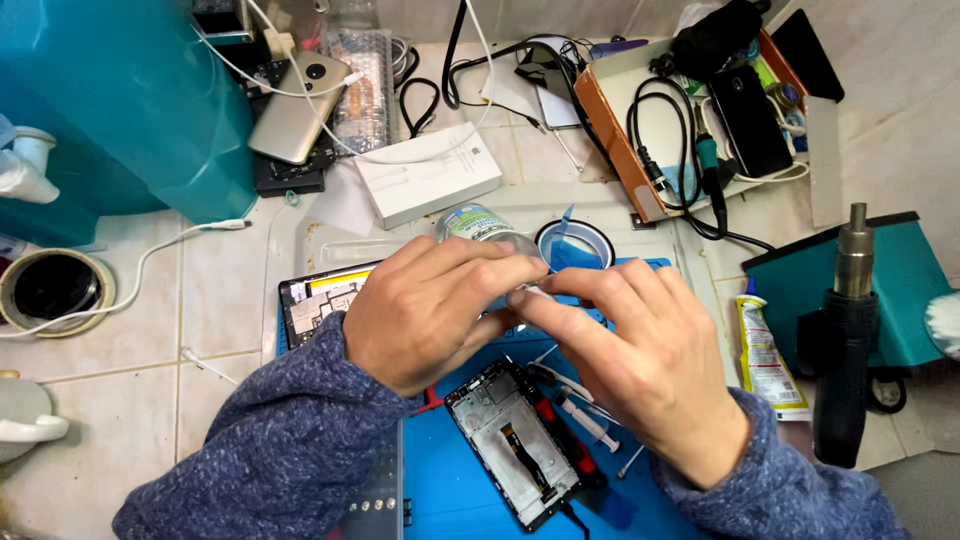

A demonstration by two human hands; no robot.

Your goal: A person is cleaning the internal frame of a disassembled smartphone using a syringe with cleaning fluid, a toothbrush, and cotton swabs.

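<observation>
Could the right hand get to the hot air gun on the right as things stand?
Probably not at once: the right hand is busy, its fingers meeting the left hand at a small clear bottle. Otherwise nothing blocks the way to the hot air gun.

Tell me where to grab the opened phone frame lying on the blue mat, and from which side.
Grip the black opened phone frame by its two long edges, coming straight down from above. It lies flat and slanted on the blue mat, its inside facing up, so avoid pressing the middle; tools crowd its right edge.
</observation>
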